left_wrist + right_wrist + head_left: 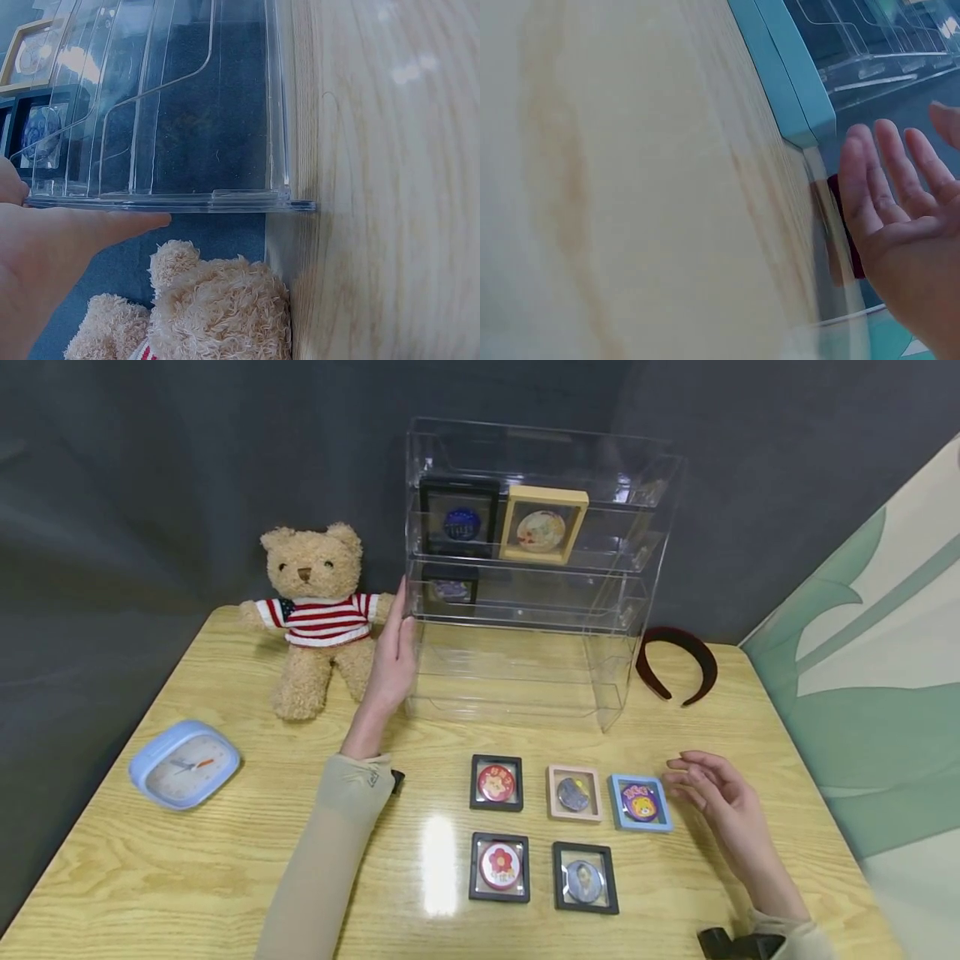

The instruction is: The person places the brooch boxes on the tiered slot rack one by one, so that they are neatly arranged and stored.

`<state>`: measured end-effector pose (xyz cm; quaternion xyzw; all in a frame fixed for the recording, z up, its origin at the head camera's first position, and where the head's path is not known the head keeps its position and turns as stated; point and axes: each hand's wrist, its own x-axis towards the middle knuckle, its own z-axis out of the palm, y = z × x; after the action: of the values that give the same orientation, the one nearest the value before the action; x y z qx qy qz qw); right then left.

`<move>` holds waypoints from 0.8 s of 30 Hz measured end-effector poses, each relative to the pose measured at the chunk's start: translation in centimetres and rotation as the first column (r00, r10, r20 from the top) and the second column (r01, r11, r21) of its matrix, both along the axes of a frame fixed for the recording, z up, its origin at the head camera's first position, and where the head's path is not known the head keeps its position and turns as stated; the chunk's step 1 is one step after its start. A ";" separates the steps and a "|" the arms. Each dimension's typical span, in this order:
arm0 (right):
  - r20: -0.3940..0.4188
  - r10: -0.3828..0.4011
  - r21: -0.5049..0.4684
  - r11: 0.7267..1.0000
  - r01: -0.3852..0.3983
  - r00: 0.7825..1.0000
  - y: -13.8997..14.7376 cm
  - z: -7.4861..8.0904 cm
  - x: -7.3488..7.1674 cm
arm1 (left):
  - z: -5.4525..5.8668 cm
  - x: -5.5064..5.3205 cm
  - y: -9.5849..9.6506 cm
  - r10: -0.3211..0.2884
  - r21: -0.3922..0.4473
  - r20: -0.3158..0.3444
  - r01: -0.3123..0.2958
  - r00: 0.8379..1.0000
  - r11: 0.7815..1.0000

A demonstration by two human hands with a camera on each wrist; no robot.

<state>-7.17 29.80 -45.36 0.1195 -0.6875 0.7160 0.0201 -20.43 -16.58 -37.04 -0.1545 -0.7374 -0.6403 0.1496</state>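
One clear, tiered display stand [543, 596]

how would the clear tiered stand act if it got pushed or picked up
The clear tiered stand is probably stiff and light for its size, since its walls look like thin, straight-edged plastic. It could tip under a high push, as the framed badges in it sit above its bottom tier. It may also slide, given the glossy tabletop.

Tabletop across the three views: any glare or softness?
Head view: a bright glare streak on the tabletop, left of the red-flower badge; left wrist view: pale highlights on it beside the clear rack; right wrist view: near tabletop washed out, its grain soft.
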 end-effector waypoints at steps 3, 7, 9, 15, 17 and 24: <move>-0.008 0.002 0.140 0.990 -0.001 1.000 0.2 -0.3 0.2 | 0.1 0.1 0.0 0.000 0.000 -0.003 0.000 1.000 1.000; -0.039 0.111 0.300 0.949 -0.094 0.993 0.6 -0.6 0.4 | 0.3 0.2 0.0 -0.003 0.000 -0.014 0.003 1.000 1.000; -0.047 0.170 0.355 0.924 -0.143 0.984 0.8 -0.7 0.4 | 0.3 0.1 0.0 -0.003 0.006 -0.016 0.003 1.000 1.000; -0.021 0.262 0.445 0.867 -0.225 0.965 1.1 -0.8 0.4 | -1.5 -1.3 -0.2 0.009 0.013 -0.025 -0.008 1.000 1.000; -0.009 0.270 0.446 0.863 -0.238 0.963 1.2 -0.8 0.5 | -2.4 -2.1 -0.3 0.013 0.005 -0.034 -0.013 0.999 1.000; -0.050 0.286 0.491 0.841 -0.226 0.957 1.6 -1.0 0.4 | -3.5 -2.8 -0.4 0.019 -0.001 -0.082 -0.019 0.996 1.000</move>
<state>-6.79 31.41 -46.37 0.2548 -0.8187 0.5107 -0.0640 -23.24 -17.01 -40.52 -0.1737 -0.7325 -0.6314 0.1859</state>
